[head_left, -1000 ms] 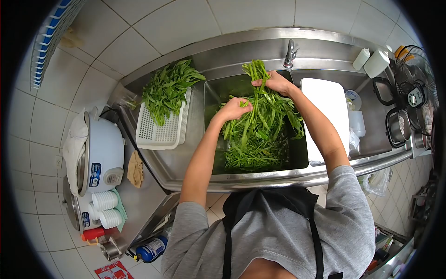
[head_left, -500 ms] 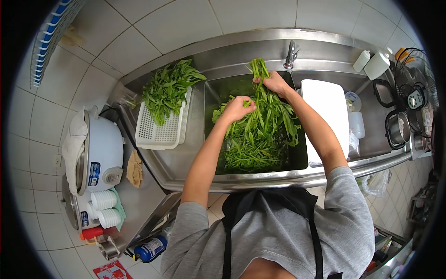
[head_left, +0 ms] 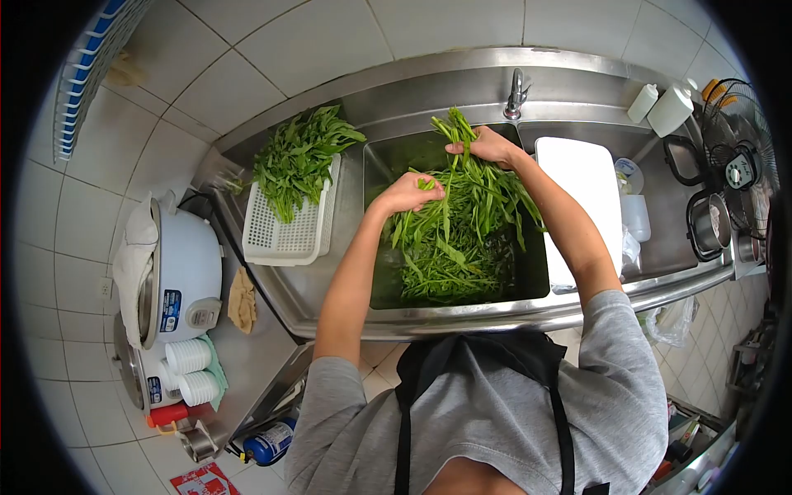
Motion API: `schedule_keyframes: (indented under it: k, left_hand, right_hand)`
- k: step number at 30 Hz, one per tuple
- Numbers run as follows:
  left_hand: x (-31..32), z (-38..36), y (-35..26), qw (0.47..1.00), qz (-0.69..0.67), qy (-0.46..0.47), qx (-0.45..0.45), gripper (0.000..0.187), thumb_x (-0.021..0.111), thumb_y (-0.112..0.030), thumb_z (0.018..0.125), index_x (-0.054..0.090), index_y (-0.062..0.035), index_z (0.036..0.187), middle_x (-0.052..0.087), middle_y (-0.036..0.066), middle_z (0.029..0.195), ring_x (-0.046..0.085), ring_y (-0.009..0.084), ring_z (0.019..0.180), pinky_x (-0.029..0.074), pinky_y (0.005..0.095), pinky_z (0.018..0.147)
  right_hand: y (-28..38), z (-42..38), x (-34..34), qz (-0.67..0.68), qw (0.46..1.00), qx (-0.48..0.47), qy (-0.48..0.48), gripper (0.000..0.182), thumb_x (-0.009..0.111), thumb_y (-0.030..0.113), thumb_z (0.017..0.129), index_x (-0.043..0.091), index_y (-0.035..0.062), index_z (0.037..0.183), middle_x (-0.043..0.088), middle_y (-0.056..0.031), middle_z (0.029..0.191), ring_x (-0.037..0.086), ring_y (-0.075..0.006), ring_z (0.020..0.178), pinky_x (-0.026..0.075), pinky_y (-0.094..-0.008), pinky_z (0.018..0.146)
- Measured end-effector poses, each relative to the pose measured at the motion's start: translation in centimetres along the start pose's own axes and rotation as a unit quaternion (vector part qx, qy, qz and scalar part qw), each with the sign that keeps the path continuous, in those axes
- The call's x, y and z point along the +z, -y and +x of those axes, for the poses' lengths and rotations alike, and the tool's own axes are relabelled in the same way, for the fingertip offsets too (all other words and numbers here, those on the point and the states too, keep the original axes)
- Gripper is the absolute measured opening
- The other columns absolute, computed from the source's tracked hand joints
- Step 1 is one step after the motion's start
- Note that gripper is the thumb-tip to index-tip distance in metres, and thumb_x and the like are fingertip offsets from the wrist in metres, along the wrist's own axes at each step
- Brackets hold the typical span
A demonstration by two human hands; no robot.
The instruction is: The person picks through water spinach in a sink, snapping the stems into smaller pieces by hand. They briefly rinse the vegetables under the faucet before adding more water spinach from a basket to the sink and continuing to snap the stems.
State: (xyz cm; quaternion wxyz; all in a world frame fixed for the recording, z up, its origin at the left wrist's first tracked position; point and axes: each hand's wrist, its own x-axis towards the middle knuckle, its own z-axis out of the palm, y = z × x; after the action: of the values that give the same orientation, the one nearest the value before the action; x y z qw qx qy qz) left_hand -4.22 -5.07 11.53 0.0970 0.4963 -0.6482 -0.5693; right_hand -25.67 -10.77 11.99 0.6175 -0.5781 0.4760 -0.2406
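Forward, right hand (head_left: 492, 147) extended, clasping stems (head_left: 456, 125)

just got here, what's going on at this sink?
A person is handling leafy greens with both bare hands over the left sink basin. The right hand grips a bunch of greens by the stems, cut ends up, leaves hanging down. The left hand pinches a few stems beside it. More loose greens lie in the basin below. Another pile of greens sits in the white basket to the left.
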Motion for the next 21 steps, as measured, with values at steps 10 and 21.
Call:
schedule_keyframes:
  k: [10,21]
  left_hand:
    - [0.6,-0.4,-0.5,0.995,-0.096,-0.005,0.003,0.022,0.058,-0.021,0.085,0.056,-0.0011,0.094,0.041,-0.005,0.055,0.033,0.0039,0.043,0.028,0.0207,0.041]
    - [1.0,0.5,1.9,0.983,-0.174,-0.058,0.021,0.018,0.053,-0.023,0.086,0.051,-0.0054,0.085,0.036,-0.005,0.061,0.033,0.0049,0.050,0.030,0.0222,0.043]
  right_hand:
    - [0.2,0.5,0.6,0.061,0.997,0.045,0.002,0.030,0.072,0.025,0.073,0.057,0.0011,0.083,0.059,-0.0078,0.069,0.057,-0.0145,0.058,0.049,-0.0297,0.052]
    - [0.5,0.0,0.9,0.093,0.995,0.033,-0.016,0.029,0.073,0.023,0.072,0.058,0.0000,0.082,0.061,-0.0086,0.069,0.057,-0.0136,0.056,0.048,-0.0275,0.050]
